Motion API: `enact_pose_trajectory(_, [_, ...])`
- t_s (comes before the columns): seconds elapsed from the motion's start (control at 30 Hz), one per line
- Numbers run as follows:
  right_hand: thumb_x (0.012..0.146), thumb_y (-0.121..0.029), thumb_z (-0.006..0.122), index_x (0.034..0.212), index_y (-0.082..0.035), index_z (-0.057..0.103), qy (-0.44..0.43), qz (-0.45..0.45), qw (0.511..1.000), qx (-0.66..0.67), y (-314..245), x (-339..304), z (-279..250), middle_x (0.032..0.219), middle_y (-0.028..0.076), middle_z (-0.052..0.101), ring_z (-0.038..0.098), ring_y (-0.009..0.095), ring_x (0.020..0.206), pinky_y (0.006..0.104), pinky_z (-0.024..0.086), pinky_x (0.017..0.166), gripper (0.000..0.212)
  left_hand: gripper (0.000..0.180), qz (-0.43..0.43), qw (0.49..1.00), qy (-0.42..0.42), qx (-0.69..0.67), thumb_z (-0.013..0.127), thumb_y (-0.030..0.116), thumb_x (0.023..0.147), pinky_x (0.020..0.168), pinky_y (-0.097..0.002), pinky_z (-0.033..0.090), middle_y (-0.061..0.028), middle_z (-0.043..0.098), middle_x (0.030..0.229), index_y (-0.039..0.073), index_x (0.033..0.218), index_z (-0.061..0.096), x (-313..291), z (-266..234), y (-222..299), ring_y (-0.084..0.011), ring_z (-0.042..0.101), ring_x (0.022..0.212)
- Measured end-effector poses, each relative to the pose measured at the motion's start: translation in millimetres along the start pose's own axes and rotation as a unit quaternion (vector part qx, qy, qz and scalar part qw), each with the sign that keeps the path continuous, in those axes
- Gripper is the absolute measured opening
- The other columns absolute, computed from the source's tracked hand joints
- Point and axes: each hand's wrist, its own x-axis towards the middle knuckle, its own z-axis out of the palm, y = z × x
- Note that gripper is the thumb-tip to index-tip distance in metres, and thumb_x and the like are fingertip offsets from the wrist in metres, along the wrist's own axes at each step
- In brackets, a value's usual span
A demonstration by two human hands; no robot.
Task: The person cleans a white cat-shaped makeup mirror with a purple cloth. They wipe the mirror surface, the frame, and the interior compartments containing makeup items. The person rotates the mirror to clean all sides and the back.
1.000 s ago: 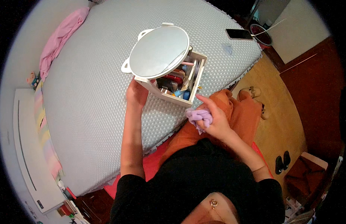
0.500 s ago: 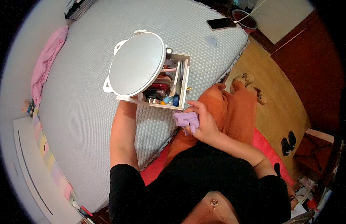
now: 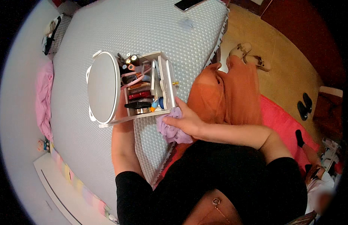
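A white makeup organizer (image 3: 161, 55) stands over the bed, its round mirror (image 3: 103, 88) on the left side. Lipsticks, bottles (image 3: 134, 59), a red case (image 3: 140, 95) and a blue-and-orange tube (image 3: 154, 103) fill its open compartments. My left forearm (image 3: 125, 144) reaches up beneath the organizer; the hand and fingers are hidden behind it. At the organizer's near right corner, my right hand (image 3: 185, 120) is closed around a crumpled lilac cloth (image 3: 172, 129). Its fingers reach up along the outer side, and the cloth touches the lower edge.
The organizer is over a grey textured mattress (image 3: 80, 157). A dark phone (image 3: 187, 3) lies at the far edge. Pink fabric (image 3: 45, 99) runs along the left wall. Sandals (image 3: 239, 50) and black slippers (image 3: 304, 107) are on the floor. Another person (image 3: 313, 172) is at the lower right.
The organizer has shifted left and turned, so more of its contents show and the mirror looks narrower. My right hand has brought the cloth against its near corner. The view has shifted too.
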Motion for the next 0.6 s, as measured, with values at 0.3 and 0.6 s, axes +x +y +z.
enact_pose_trajectory(0.3, [0.085,-0.033,0.079,0.154,0.01,0.023,-0.012,-0.106,0.981,-0.161,2,1,-13,0.133,0.033,0.058,0.061,0.038,0.123,0.0393,0.048,0.104,0.099,0.048,-0.097,0.995,0.006,-0.026,0.047,0.036,0.105,0.099,-0.0382,0.056,-0.0104,0.06,0.131,0.009,0.144,0.051,4,-37,-8,-0.0226,0.063,0.117])
enact_pose_trajectory(0.6, [0.08,-0.025,0.073,0.141,0.001,0.053,-0.068,-0.176,0.903,-0.387,-70,38,-43,0.121,0.028,0.066,0.067,0.039,0.109,0.0419,0.053,0.097,0.069,0.044,0.088,0.995,0.045,-0.003,0.051,0.036,0.103,0.101,-0.038,0.053,-0.0071,0.063,0.123,0.011,0.14,0.054,-50,67,-3,-0.021,0.061,0.115])
